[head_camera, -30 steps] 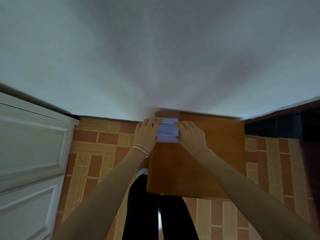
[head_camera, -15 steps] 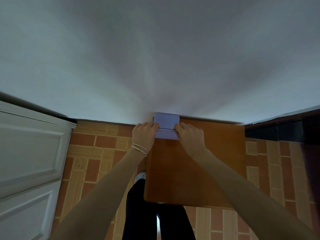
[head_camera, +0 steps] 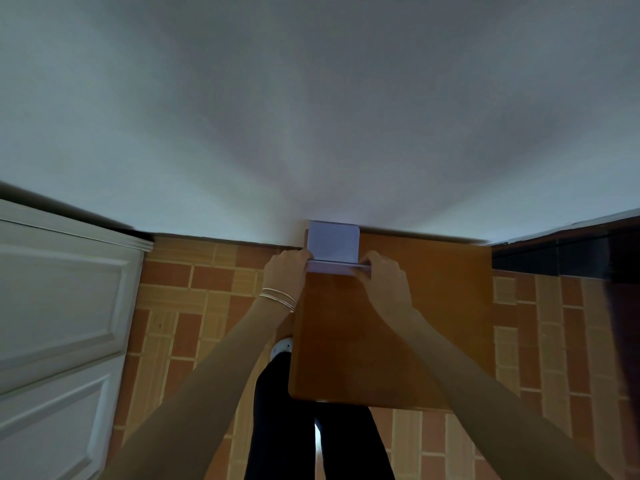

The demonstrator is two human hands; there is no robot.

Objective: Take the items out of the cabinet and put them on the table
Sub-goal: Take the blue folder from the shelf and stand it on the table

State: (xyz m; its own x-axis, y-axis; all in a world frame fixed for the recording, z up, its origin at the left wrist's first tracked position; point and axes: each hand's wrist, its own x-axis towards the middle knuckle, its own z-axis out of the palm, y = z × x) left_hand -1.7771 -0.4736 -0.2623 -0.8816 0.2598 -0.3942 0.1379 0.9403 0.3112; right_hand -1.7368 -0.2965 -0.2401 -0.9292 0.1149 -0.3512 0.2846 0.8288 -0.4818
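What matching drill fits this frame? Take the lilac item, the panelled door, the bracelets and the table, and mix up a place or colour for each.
Things
1. lilac item
2. panelled door
3. bracelets
4. table

Place or colour
A. worn just behind the left hand
B. brown wood, set against the wall
C. white, at the left edge of the view
D. pinched between the left hand and the right hand at the table's far left corner

Pairs: 1-D, 2-C, 3-A, 4-B

A room in a home.
Brick-pattern floor tiles (head_camera: 207, 306), a white panelled door (head_camera: 59, 306) at left, a small wooden table (head_camera: 433, 323) against the plain wall (head_camera: 311, 116).
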